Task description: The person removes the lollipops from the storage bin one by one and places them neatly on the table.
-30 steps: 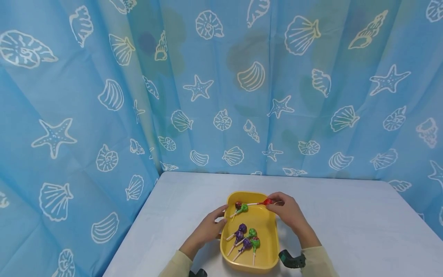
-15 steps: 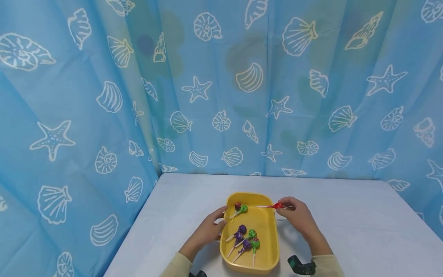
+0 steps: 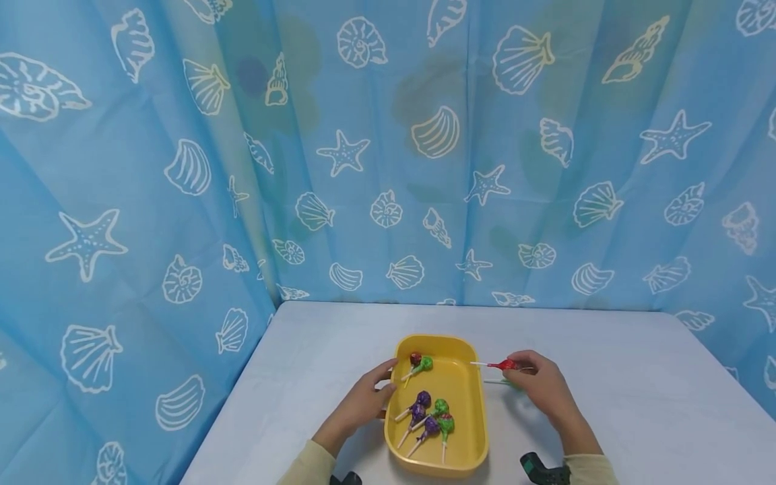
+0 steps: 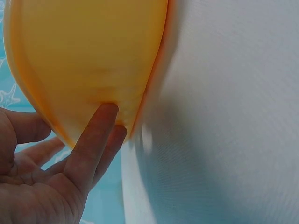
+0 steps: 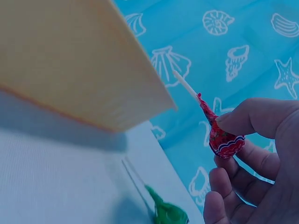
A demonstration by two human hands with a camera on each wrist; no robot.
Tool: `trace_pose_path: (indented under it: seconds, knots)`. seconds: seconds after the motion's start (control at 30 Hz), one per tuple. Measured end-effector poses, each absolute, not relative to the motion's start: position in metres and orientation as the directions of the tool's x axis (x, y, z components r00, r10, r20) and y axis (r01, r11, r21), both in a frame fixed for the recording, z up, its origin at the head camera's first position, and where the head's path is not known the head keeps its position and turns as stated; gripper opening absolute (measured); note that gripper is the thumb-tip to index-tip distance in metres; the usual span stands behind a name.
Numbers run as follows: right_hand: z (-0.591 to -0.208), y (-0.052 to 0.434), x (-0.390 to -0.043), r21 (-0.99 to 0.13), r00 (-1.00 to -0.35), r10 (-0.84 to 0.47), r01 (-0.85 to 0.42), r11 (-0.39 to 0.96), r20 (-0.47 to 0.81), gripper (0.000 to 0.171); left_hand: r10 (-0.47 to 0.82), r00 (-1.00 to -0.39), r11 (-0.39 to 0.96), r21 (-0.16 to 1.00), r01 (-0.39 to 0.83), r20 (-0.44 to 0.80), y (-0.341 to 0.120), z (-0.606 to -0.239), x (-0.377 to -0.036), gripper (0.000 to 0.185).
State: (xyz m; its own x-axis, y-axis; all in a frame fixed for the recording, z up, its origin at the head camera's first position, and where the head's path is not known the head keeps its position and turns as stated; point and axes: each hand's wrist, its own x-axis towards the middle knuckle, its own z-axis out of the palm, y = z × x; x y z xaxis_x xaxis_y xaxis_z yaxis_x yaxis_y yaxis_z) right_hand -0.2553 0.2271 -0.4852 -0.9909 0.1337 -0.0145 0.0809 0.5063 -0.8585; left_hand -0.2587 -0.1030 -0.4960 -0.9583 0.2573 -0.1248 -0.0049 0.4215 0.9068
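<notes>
My left hand [image 3: 366, 401] holds the left side of a yellow plastic tray [image 3: 468, 465], thumb at the rim and two fingers [image 4: 96, 140] against its outer wall. My right hand [image 3: 545, 384] pinches a red-wrapped lollipop [image 5: 226, 137] by its head, just right of the tray, its white stick pointing left. Beneath it a green lollipop [image 5: 168, 212] lies on the table, mostly hidden by the hand in the head view. Inside the tray, a dark red lollipop [image 3: 415, 358] and a green one [image 3: 426, 364] lie far left; several purple lollipops [image 3: 431, 426] and green ones [image 3: 446, 424] cluster nearer me.
A white-covered table [image 3: 636, 391] extends around the tray. Behind it and along the left hangs a blue curtain [image 3: 388, 168] printed with seashells and starfish. Dark wrist devices [image 3: 542, 471] sit by the cream sleeves [image 3: 591, 470].
My right hand has carried the red lollipop from over the tray's far right part out past its right rim. The green lollipop on the table has come into sight. My left hand stays put.
</notes>
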Motion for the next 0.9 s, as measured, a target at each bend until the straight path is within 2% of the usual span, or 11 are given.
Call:
trace_pose_path:
  seconds: [0.57, 0.9]
  knots:
    - [-0.500, 0.253, -0.250, -0.836, -0.979, 0.183, 0.171, 0.521, -0.087, 0.042, 0.264, -0.957, 0.410, 0.912, -0.004, -0.123, -0.100, -0.496, -0.259, 0.051]
    - [-0.515, 0.262, -0.250, -0.775, -0.981, 0.179, 0.172, 0.608, -0.077, 0.038, 0.260, -0.955, 0.401, 0.916, -0.025, -0.140, -0.102, -0.494, -0.259, 0.051]
